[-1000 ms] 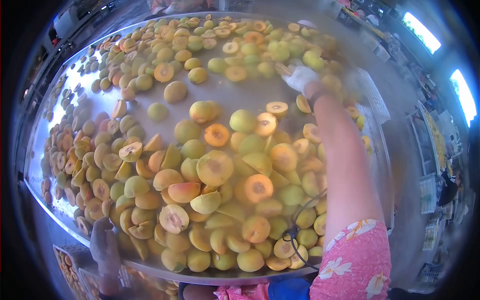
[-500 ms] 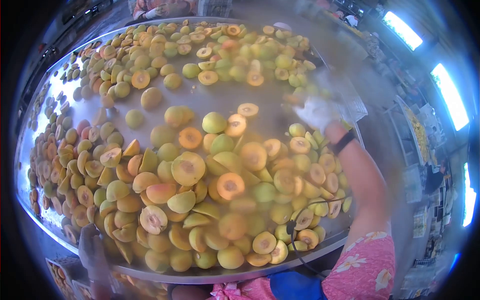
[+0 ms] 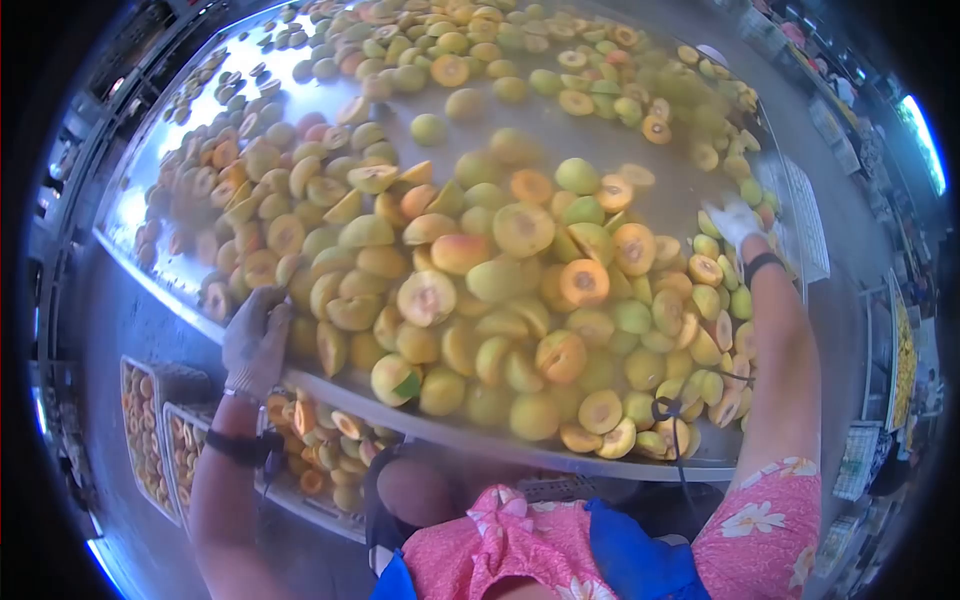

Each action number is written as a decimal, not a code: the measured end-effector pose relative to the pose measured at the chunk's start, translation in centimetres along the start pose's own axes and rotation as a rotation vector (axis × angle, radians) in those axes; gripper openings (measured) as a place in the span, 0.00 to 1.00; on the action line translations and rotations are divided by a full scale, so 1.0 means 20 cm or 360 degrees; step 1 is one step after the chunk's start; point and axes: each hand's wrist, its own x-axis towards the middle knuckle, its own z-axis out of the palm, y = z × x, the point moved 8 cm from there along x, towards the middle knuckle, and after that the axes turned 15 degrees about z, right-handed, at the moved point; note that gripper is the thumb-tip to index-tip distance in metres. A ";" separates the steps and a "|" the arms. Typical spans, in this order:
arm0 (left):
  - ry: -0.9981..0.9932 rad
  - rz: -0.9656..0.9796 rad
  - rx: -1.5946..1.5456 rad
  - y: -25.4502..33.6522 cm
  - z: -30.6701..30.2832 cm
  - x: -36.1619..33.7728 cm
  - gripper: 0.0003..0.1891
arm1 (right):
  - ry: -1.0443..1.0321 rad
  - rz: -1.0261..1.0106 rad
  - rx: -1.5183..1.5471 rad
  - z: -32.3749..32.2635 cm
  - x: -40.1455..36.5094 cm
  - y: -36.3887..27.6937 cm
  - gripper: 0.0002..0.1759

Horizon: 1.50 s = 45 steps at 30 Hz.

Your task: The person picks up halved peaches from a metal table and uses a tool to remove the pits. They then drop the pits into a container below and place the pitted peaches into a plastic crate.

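Note:
Halved yellow-green peaches or apricots [image 3: 524, 230] lie heaped across a metal table [image 3: 640, 110], several with orange flesh and the pit hollow facing up. At the table's front left edge is my left hand [image 3: 256, 340], in a pale glove, its fingers curled in beside the fruit; whatever they hold is hidden. My right hand [image 3: 737, 222], in a white glove, reaches out on the far right. Its fingers are stretched toward the fruit halves along the right edge, touching or just above them. A thin dark cord [image 3: 680, 440] hangs over the front rim near the fruit.
Below the front left edge stand crates of fruit [image 3: 150, 430] and a wider container of orange halves [image 3: 320, 440]. A white crate [image 3: 805, 225] is beyond the table's right side. Farther right are a tray of yellow pieces [image 3: 903, 350] and people at work.
The view has tilted and shifted, so both forearms and the crates below now show more. My left hand has moved up along the front edge beside the fruit; my right hand remains at the right side.

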 end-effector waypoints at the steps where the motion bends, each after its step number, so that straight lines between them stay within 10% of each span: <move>1: -0.0014 -0.0033 -0.0008 0.00 -0.01 -0.01 0.14 | -0.0086 0.0067 0.0006 0.04 -0.05 0.03 0.28; 17: 0.0223 -0.0201 -0.0803 0.02 0.05 -0.02 0.28 | 0.0177 -0.0434 0.0222 -0.66 -1.31 -0.29 0.20; 23: -0.0102 -0.0158 -0.0244 0.18 0.11 0.09 0.30 | 0.0010 -0.0679 0.0524 -0.85 -1.95 -0.29 0.22; 33: -0.0103 -0.0269 -0.1025 0.26 0.28 0.01 0.28 | -0.0814 -0.0384 0.1660 -0.63 -2.49 -0.17 0.07; 45: 0.0268 -0.0239 -0.1211 0.40 0.29 -0.03 0.28 | -0.0797 0.0125 0.2089 -0.47 -2.76 -0.05 0.17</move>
